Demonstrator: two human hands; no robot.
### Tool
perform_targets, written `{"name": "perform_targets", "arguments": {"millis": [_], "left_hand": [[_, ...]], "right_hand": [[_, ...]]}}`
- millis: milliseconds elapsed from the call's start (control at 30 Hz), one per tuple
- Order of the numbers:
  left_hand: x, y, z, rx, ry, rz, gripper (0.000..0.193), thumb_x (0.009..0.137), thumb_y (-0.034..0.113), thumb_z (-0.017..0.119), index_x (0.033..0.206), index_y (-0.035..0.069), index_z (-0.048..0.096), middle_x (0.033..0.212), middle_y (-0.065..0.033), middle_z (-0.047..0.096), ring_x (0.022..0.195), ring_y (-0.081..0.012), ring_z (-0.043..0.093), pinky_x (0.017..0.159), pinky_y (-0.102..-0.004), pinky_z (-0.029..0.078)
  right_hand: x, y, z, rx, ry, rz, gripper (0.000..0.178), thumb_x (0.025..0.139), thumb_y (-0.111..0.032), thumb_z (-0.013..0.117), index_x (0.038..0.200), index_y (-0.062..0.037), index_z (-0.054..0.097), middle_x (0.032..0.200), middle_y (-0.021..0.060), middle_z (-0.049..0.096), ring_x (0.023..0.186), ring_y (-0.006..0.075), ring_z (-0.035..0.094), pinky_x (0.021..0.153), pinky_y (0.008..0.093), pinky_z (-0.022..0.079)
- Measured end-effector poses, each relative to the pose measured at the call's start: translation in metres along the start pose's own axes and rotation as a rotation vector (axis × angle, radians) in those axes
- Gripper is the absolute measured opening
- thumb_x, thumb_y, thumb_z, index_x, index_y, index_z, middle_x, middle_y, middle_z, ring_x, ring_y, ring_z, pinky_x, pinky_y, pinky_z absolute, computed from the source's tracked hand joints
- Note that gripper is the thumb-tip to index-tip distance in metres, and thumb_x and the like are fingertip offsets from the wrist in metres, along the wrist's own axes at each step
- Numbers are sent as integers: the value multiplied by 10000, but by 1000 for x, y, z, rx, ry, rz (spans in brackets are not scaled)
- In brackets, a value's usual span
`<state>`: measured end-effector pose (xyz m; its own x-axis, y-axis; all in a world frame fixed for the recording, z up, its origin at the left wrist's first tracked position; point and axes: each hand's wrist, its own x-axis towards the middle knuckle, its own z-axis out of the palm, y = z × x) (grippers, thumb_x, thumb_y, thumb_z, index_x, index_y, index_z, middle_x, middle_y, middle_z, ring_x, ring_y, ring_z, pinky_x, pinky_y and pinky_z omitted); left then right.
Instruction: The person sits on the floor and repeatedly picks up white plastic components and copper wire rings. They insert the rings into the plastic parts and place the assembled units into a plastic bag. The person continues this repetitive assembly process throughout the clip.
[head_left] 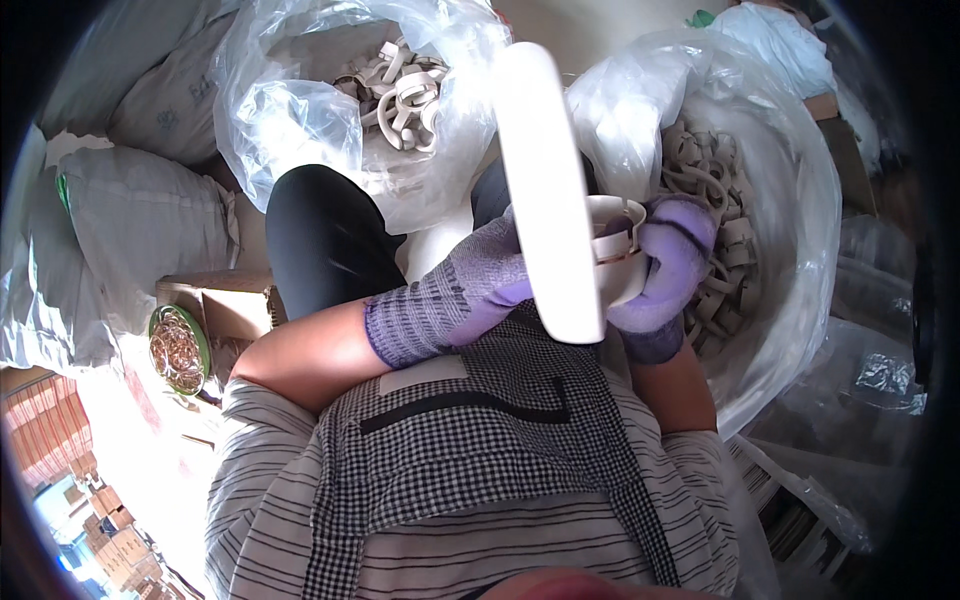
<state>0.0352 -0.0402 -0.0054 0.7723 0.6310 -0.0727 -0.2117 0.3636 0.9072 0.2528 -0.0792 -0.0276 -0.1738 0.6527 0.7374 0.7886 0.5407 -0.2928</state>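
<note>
A long white panel with rounded ends (545,190) stands across the middle of the head view, in front of my hands. My left hand (485,270), in a grey and purple knitted glove, reaches behind it, and its fingers are hidden. My right hand (672,265), gloved the same way, is closed around a cream curved plastic part (628,278). A thin copper-coloured strip shows on this part. The panel covers the part's left side, so I cannot tell whether my left hand touches it.
Similar cream parts (410,100) lie in a clear plastic-lined container (250,150) ahead. More parts (735,250) fill a larger lined container (800,330) at right. A green-rimmed bowl of copper-coloured pieces (180,350) sits by a cardboard box (235,305) at left, near stuffed sacks (140,215).
</note>
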Motion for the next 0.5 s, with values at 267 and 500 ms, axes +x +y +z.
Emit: {"name": "perform_targets", "arguments": {"millis": [267, 500], "left_hand": [[4, 38, 0, 789, 133, 639, 787, 747, 357, 896, 1349, -7, 544, 1173, -130, 605, 1104, -268, 605, 976, -372, 478], [13, 36, 9, 1015, 395, 934, 611, 745, 339, 863, 1219, 29, 633, 1175, -156, 636, 1050, -334, 636, 915, -434, 512]], "right_hand": [[30, 6, 0, -444, -25, -9, 444, 886, -306, 686, 1239, -49, 605, 1188, 92, 617, 1096, 278, 608, 990, 450, 497], [-1, -3, 31, 459, -155, 520, 458, 921, -317, 655, 1274, -34, 576, 1222, 115, 610, 1125, 284, 606, 997, 440, 495]]}}
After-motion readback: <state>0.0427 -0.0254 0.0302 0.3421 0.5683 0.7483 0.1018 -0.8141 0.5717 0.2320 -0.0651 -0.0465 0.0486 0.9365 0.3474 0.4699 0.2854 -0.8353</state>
